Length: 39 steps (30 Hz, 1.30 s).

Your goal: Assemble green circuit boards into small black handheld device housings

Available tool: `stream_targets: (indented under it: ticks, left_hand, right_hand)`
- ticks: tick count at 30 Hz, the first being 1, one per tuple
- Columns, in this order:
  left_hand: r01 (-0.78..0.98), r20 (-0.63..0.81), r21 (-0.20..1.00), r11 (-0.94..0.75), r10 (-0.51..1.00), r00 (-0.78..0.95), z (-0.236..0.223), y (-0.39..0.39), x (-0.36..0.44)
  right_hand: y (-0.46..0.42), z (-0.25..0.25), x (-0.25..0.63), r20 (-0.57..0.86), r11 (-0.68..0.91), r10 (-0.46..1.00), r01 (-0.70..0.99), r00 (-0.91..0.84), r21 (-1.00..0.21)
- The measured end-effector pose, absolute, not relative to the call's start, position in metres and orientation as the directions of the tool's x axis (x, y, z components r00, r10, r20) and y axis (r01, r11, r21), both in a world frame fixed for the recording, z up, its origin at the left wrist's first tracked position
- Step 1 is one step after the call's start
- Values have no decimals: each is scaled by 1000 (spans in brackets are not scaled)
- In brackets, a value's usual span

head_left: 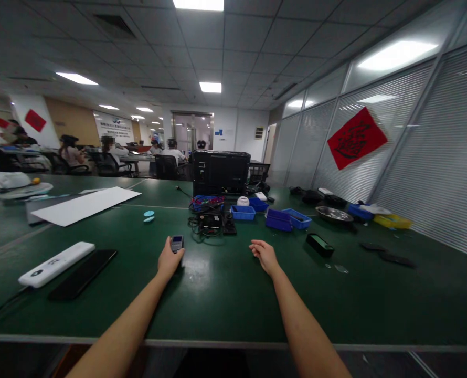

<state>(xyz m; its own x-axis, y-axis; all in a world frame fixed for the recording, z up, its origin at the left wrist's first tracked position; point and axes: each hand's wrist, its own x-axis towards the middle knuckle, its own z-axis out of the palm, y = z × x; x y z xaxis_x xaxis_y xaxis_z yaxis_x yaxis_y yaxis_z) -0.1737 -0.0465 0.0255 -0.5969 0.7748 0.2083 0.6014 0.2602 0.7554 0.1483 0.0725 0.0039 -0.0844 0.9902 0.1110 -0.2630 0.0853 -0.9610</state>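
My left hand (169, 259) is wrapped around a small dark handheld device (177, 240) with a little screen at its top. My fingers and thumb cover its lower part. To the right, my right hand (263, 253) hovers over or rests on the green tabletop, its fingers loosely bent and apart, with nothing visible in them. Beyond the hands lie a black box-shaped device (210, 223) with tangled cables and a blue tray (243, 212). A black open box (320, 245) with a green inside sits to the right of my right hand.
At left on the green table (218, 304) lie a white power strip (56, 264), a black phone-like slab (83, 274) and a white sheet (87, 206). A black monitor-like case (221, 173) stands at the back. A metal bowl (335, 214) and a yellow tray (393, 221) are at right.
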Motion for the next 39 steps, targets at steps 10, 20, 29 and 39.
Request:
stream_targets:
  ticks: [10,20,29,39]
  left_hand:
    - [540,188,806,244,758,-625,25,-46,-173]
    - [618,234,722,313,729,-643,27,-46,-195]
    - [478,233,798,367,545,-806,30,-65,-248]
    - [540,245,716,441,566,-787,32,-62,-246]
  right_hand:
    - [73,11,156,18,-57,984,-402,-179,-914]
    - [73,13,157,-20,-101,979,-398,-202,-912]
    - [74,14,159,-17,-123,966,-405,-256,-906]
    - [71,20,170,-59,-171,938,-308,-342,-936]
